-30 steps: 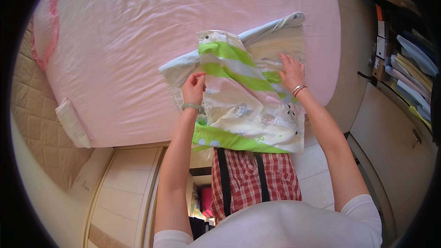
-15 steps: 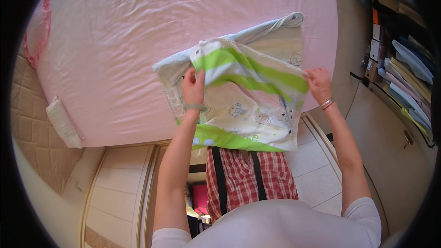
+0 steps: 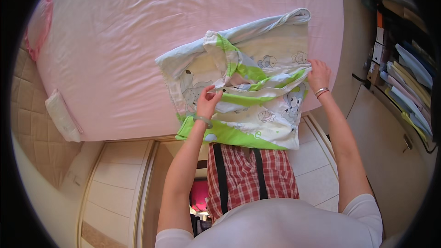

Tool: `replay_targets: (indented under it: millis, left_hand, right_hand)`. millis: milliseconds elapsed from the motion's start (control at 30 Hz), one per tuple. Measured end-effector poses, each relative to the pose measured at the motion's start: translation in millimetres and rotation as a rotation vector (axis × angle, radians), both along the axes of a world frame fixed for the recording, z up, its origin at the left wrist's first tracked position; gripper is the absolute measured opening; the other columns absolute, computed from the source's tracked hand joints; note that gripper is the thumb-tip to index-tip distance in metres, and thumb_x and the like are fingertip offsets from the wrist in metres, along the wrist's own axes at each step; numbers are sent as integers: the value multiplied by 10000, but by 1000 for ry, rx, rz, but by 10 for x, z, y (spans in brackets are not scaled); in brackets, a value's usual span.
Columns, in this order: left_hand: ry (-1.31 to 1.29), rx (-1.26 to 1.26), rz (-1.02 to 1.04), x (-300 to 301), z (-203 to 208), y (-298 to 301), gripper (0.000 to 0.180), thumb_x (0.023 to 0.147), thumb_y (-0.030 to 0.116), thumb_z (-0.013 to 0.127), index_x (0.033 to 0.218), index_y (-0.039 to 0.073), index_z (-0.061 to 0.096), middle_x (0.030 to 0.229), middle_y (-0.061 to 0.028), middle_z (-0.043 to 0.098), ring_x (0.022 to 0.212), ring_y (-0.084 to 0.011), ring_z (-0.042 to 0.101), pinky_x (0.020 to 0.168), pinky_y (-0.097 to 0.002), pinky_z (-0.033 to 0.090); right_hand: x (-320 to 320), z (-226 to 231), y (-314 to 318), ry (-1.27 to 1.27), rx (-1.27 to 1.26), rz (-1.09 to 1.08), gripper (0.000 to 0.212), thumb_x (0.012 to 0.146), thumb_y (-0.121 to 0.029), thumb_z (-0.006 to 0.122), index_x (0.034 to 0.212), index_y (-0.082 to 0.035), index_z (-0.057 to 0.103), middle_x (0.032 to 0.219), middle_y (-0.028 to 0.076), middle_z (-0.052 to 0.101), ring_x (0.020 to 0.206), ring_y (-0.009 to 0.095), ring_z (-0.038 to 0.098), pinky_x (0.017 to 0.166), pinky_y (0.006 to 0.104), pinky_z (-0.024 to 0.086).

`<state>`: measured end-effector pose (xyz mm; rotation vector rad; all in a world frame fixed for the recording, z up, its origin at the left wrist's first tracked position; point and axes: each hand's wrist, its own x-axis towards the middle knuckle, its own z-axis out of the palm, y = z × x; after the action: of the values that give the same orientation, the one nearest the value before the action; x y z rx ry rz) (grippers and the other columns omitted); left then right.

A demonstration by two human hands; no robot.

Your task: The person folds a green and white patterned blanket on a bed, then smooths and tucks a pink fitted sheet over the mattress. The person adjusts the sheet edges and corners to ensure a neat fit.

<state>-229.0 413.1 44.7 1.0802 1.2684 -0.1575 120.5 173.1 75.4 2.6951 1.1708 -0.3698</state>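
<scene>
Printed green-and-white cloth (image 3: 266, 109), half folded, far edge bunched, lies at the near edge of the pink-sheeted bed (image 3: 115, 64), within easy reach. Left hand (image 3: 209, 103) pinches the loose layer's left end, right hand (image 3: 319, 76) its right; I hold them well apart, probably to straighten the strip between.

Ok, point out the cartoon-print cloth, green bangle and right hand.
Cartoon-print cloth (image 3: 250, 71): head view, green stripe.
Green bangle (image 3: 203, 120): head view, outer band.
Right hand (image 3: 319, 75): head view, its back.
</scene>
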Motion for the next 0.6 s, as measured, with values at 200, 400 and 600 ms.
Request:
replay_targets:
  millis: [200,400,600]
  left_hand:
    - [315,-138,213,215,-70,-130,579,788,305,775,1259,75,529,960,-67,650,797,-125,611,676,-278,489]
    - [92,-468,171,-140,25,-429,531,821,316,748,1252,57,575,1014,-57,659,809,-122,628,627,-259,503]
    - [84,-554,66,-297,394,-423,505,857,303,711,1242,1,589,1001,-84,668,835,-106,613,713,-245,501]
  right_hand:
    - [-606,-166,1106,719,434,-231,335,828,-224,640,1119,-61,608,1050,120,642,960,299,609,835,390,485]
    - [-1199,-276,1940,804,447,-253,332,818,-300,659,1054,-69,627,978,142,635,913,318,609,791,396,490]
    - [-1574,-104,1873,927,395,20,270,841,-228,624,1047,-53,630,1073,134,625,982,311,590,836,389,478]
